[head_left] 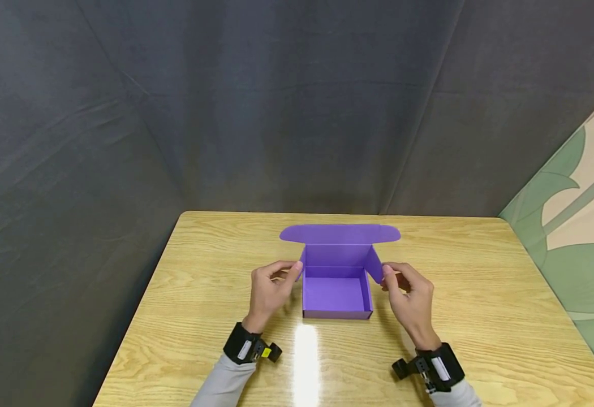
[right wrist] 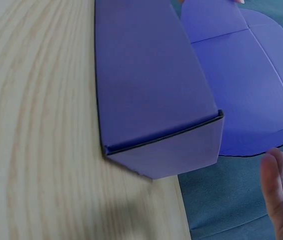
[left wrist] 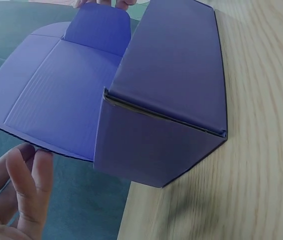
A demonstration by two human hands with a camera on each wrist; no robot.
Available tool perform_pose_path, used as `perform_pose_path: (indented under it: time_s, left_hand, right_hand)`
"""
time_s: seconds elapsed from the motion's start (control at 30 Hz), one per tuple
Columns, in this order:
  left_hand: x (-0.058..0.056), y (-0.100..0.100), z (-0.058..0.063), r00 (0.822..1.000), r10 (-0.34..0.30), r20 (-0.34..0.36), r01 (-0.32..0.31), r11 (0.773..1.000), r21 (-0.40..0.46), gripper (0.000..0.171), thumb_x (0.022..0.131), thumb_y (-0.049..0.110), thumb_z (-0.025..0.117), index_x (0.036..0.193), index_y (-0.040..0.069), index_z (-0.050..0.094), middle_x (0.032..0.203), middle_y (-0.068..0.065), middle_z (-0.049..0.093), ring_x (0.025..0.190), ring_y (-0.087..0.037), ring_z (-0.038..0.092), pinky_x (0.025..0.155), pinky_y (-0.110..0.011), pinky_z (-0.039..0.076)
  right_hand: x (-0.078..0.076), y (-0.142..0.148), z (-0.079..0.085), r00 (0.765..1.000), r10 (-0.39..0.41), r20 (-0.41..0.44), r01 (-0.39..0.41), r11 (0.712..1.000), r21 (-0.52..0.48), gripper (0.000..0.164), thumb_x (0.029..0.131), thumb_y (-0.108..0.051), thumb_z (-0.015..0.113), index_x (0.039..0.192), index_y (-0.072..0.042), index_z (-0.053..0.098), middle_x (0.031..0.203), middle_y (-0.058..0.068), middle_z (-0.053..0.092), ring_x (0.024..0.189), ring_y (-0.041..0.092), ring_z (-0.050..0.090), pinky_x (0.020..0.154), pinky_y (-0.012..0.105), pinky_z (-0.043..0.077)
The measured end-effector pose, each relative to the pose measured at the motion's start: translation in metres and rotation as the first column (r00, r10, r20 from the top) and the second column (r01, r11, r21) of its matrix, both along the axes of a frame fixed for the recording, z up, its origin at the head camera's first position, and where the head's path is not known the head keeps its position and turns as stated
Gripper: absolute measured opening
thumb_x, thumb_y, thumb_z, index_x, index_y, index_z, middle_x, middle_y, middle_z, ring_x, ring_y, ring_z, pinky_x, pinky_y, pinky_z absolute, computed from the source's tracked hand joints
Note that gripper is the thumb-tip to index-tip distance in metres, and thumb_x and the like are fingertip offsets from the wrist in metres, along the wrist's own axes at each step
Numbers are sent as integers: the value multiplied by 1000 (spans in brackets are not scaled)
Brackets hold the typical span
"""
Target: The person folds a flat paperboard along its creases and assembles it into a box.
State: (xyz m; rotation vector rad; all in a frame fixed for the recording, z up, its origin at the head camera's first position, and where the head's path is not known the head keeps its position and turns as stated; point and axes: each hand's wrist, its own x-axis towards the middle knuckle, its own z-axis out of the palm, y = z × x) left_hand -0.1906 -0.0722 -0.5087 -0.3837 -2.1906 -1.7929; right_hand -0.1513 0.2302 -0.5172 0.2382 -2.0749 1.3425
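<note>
A purple cardboard box (head_left: pixel 336 314) sits on the table with its lid (head_left: pixel 339 255) raised at the back. The lid's long tuck flap (head_left: pixel 339 233) with rounded ends spreads out along the top. At the left, my left hand (head_left: pixel 270 289) pinches the lid's left side flap (head_left: pixel 301 265) between thumb and fingers. The right side flap (head_left: pixel 373 264) angles outward, and my right hand (head_left: pixel 413 298) pinches its edge. In the left wrist view, curled fingers (left wrist: pixel 29 185) lie under the flap's edge. Fingers (right wrist: pixel 281 185) show beside the lid's edge in the right wrist view.
The wooden table (head_left: pixel 215 254) extends around the box, with its back edge behind the lid. A dark curtain (head_left: pixel 297 113) hangs behind and to the left. Fabric with green leaf shapes (head_left: pixel 582 271) borders the right side. Each wrist wears a black strap with a small camera.
</note>
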Motion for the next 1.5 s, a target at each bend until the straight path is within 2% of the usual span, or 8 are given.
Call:
perform_pose_path:
  time_s: [0.23,0.33,0.5,0.63,0.8,1.07,1.3,1.5]
  left_hand:
    - [3,1,3,999,-14,35,15,1000,-21,18,99,23,78,103,7,85,89,-10,82,72,-35,78,60,-23,62]
    - [3,0,3,999,-26,38,27,999,-21,19,100,22,75,104,6,84,89,-13,82,72,-39,78,61,-22,61]
    - [0,-1,3,995,-89,46,90,996,-16,21,102,19,73,113,3,81,97,-17,82,72,-41,78,56,-22,59]
    - [-2,-3,5,985,-167,51,168,986,-17,26,104,17,71,124,2,76,105,-23,80,73,-35,80,53,-23,57]
    - [-5,-6,6,972,-230,53,232,972,-28,32,104,16,69,134,3,72,99,-30,78,73,-39,79,50,-22,55]
    - [-9,-7,6,962,-272,34,274,959,-74,41,104,15,69,143,3,66,120,-25,77,65,-42,75,46,-20,50]
    - [-9,-9,7,952,-303,32,305,945,-120,43,104,14,69,144,0,64,89,-20,81,59,-42,72,48,-21,50]
    - [-8,-12,7,944,-325,56,329,936,-128,43,104,13,69,143,-3,64,97,-26,80,72,-43,77,59,-23,58]
  right_hand:
    - [3,-2,5,992,82,99,-76,995,-61,23,102,4,65,122,2,76,88,21,77,61,18,72,58,21,60]
    - [3,-3,7,981,139,133,-124,986,-113,31,103,4,64,132,2,72,107,26,77,63,16,72,59,22,60]
    - [1,-2,10,963,213,166,-198,975,-102,42,104,6,60,146,0,63,135,27,69,66,17,72,60,24,60]
    - [-1,0,11,950,257,179,-244,966,-89,46,103,7,60,149,-1,61,135,29,68,66,20,72,58,29,61]
    - [-1,0,12,936,289,203,-277,957,-85,46,103,6,60,149,0,60,134,31,67,67,22,73,58,33,62]
    - [0,2,13,921,324,216,-313,946,-87,46,103,6,61,149,2,58,137,32,65,71,17,76,59,34,63]
    - [1,3,9,913,352,204,-344,936,-76,49,98,12,64,147,9,57,142,37,58,74,16,78,58,33,63]
    - [4,4,6,914,347,212,-340,938,-72,48,97,13,65,144,10,59,134,36,60,72,18,76,61,28,62]
